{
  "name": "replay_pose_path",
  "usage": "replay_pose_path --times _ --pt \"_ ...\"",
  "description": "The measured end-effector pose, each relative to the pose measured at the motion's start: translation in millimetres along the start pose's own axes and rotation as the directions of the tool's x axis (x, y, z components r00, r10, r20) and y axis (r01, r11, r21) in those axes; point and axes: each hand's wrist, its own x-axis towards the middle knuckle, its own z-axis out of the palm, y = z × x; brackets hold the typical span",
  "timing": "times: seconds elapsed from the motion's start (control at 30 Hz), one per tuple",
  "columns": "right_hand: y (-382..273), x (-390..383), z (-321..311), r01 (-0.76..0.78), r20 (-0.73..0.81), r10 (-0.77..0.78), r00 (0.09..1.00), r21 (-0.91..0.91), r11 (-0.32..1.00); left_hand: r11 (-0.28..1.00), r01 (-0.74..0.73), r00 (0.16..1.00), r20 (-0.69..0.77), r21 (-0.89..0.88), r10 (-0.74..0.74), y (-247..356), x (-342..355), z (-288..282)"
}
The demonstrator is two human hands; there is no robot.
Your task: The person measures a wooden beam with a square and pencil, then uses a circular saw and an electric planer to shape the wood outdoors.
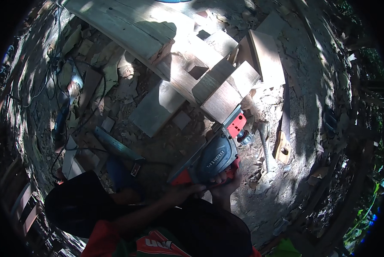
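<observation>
An electric hand planer (213, 158), dark blue-grey with red parts and a knob near its front, is held low in front of me. My right hand (226, 184) is closed around the handle side, its fingers curled over the body. My left hand (187, 192) reaches across and grips the rear end; its fingers are partly in shadow. The planer lies tilted, its front end close to the end of a jointed wooden piece (222, 100). Whether the two touch, I cannot tell.
A long thick plank (123, 21) runs from the upper left. A handsaw (282, 147) and a thin metal rod (265, 145) lie right. A long bluish metal tool (118, 143), cords (102, 92) and a flat board (157, 107) lie left. Wood scraps litter the ground.
</observation>
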Motion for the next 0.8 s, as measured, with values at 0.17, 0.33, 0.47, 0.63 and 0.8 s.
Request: replay_pose_path --times 0.17,0.33,0.47,0.63,0.8 --pt "-6.0 14.8 -13.0 -0.015 0.093 0.008 0.996 0.065 0.998 0.999 0.022 0.993 -0.114 0.049 -0.016 47.0 -23.0 1.1" --pt "-18.1 32.7 -9.5 0.009 0.131 -0.021 0.991 0.097 0.995 0.987 -0.123 0.984 -0.117 0.104 0.135 67.6 -9.1 3.5" --pt "-24.5 43.7 -15.1 0.038 0.143 -0.044 0.989 0.041 0.998 0.989 -0.131 0.987 -0.084 0.072 0.137 75.1 -1.7 5.4" --pt "-35.7 55.5 -5.2 0.085 0.057 -0.088 0.994 0.053 0.995 0.971 -0.233 0.97 -0.058 0.046 0.235 87.5 11.7 10.9" --pt "-47.4 71.0 20.3 0.127 -0.049 -0.13 0.99 -0.051 0.991 0.938 -0.345 0.938 -0.001 -0.018 0.345 94.8 35.3 15.7"
